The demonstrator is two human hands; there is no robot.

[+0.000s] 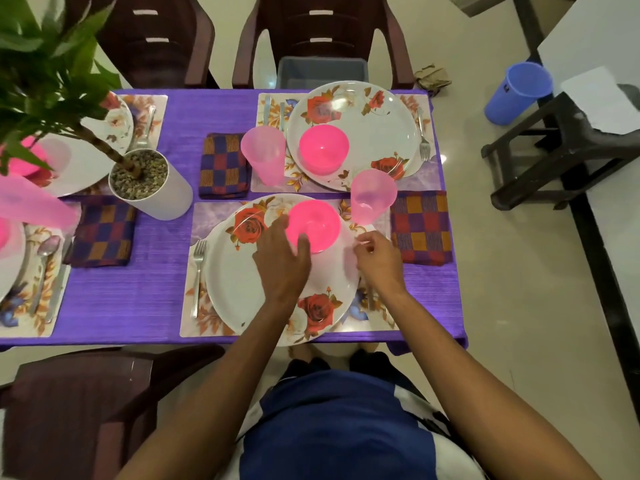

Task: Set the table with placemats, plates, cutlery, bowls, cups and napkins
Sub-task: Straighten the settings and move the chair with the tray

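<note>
The near floral plate (242,282) lies on a floral placemat (207,216) at the table's front edge. A pink bowl (320,223) sits on the plate's far part. My left hand (282,261) reaches over the plate and holds the bowl's near left side, thumb in front and fingers at the left rim. My right hand (379,261) hovers at the plate's right rim with curled fingers; whether they pinch anything is unclear. A pink cup (372,195) stands just beyond it. A fork (198,268) lies left of the plate and a checked napkin (420,226) lies to the right.
Across the purple tablecloth (145,289), a second place holds a plate (367,109), pink bowl (323,148), pink cup (263,154), fork (423,133) and napkin (224,166). A potted plant (149,181) stands mid-left beside two more settings. Brown chairs surround the table; a blue cup (516,93) sits off to the right.
</note>
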